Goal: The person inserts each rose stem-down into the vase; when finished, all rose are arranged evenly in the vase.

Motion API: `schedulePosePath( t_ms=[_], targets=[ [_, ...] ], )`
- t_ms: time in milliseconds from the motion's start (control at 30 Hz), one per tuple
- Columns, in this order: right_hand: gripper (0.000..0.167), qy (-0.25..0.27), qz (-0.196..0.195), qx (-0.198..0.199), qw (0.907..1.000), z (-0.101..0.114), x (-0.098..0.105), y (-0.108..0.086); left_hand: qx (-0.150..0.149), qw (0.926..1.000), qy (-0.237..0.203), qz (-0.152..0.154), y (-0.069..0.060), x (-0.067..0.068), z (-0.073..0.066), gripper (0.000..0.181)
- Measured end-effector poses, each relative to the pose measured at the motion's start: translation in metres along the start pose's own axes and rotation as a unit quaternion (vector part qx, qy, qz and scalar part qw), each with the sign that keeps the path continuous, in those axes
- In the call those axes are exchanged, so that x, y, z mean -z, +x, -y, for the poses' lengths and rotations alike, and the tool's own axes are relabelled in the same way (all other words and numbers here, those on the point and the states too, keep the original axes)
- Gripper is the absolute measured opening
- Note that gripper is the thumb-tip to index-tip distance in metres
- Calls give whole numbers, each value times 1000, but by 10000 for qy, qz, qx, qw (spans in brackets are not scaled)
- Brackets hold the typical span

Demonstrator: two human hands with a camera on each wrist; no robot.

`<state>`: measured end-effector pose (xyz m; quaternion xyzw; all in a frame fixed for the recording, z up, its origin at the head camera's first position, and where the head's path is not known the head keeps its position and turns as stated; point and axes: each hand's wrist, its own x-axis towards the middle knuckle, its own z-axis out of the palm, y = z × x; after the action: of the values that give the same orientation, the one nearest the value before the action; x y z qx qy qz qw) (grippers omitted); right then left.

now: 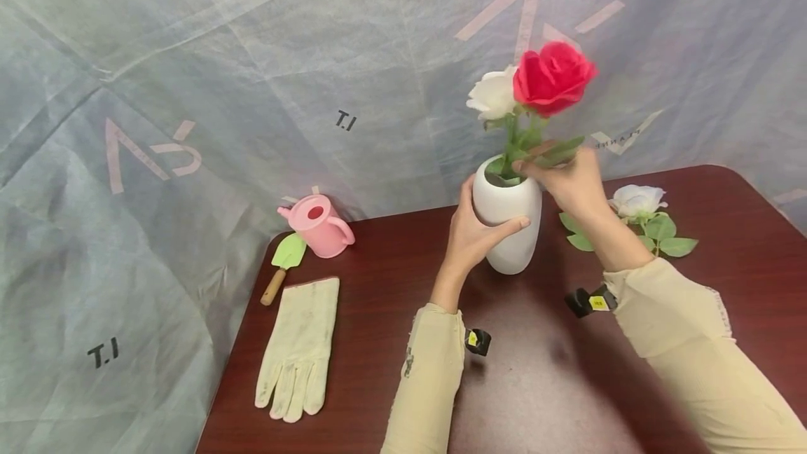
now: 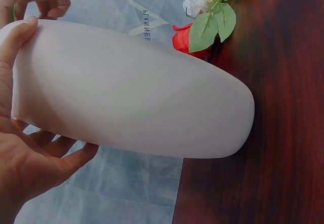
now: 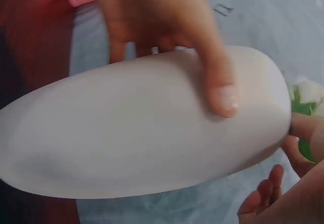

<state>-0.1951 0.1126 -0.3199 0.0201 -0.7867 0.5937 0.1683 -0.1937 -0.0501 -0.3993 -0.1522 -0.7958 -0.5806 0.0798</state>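
Observation:
A white vase (image 1: 509, 223) stands on the dark red table, gripped on its left side by my left hand (image 1: 473, 230), thumb across the front. A white rose (image 1: 494, 94) and a red rose (image 1: 553, 78) rise from its mouth. At the rim, my right hand (image 1: 570, 177) pinches the stem of the red rose among the leaves. In the left wrist view the vase (image 2: 131, 87) fills the middle, with my left hand (image 2: 30, 158) round its upper part. The right wrist view shows the vase (image 3: 142, 127) and right fingers (image 3: 301, 143) at its mouth, the stem mostly hidden.
Right of the vase lies another white rose (image 1: 638, 200) with leaves; the left wrist view also shows a red rose (image 2: 190, 41) beside it. On the left are a pink watering can (image 1: 320, 226), a green trowel (image 1: 288, 252) and a cream glove (image 1: 301, 345). A grey cloth hangs behind.

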Motion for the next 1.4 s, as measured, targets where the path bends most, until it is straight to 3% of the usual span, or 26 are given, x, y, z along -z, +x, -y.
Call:
schedulePosePath(
  t_ms=[67, 233, 333, 433, 567, 667, 767, 900, 1067, 1133, 1267, 1333, 1400],
  targets=[
    [26, -335, 157, 150, 9992, -1, 0, -1, -7, 10000, 4, 41, 1, -1, 0, 90],
    [25, -497, 363, 189, 9979, 1, 2, 0, -7, 9999, -47, 98, 1, -2, 0, 91],
    [33, -237, 720, -14, 9971, 3, 5, -1, 4, 9999, -68, 78, 1, -1, 0, 92],
    [40, 377, 877, -213, 9952, 5, 11, -4, -30, 10000, 0, 65, 3, -2, 0, 92],
    [29, 1202, 508, -13, 9915, 7, 13, -5, -68, 10000, 53, 26, 4, -3, 0, 92],
    [22, 1159, 45, 180, 9931, 8, 11, -1, -63, 10000, 57, -10, 5, -3, 0, 92],
    [22, 1013, -228, -17, 9946, 7, 10, 5, -85, 9999, 55, -16, 5, -3, 1, 90],
    [20, 852, -79, -347, 9957, 4, 10, 12, -127, 9999, 69, -24, 5, -4, 2, 90],
    [22, 462, 236, -389, 9979, 2, 9, 13, -154, 9998, 86, -45, 4, -3, 0, 90],
    [24, 607, 244, -386, 9971, 2, 11, 11, -169, 9998, 75, -35, 4, -4, -1, 91],
    [36, 1352, 341, -257, 9899, -1, 20, 4, -149, 9999, 46, -32, 3, -6, -2, 90],
    [44, 2021, 570, -357, 9770, -5, 31, -3, -118, 9999, 48, -27, 3, -7, -3, 90],
    [48, 2815, 849, -466, 9547, -14, 46, -11, -107, 9999, 37, 9, 3, -7, -3, 90]
  ],
)
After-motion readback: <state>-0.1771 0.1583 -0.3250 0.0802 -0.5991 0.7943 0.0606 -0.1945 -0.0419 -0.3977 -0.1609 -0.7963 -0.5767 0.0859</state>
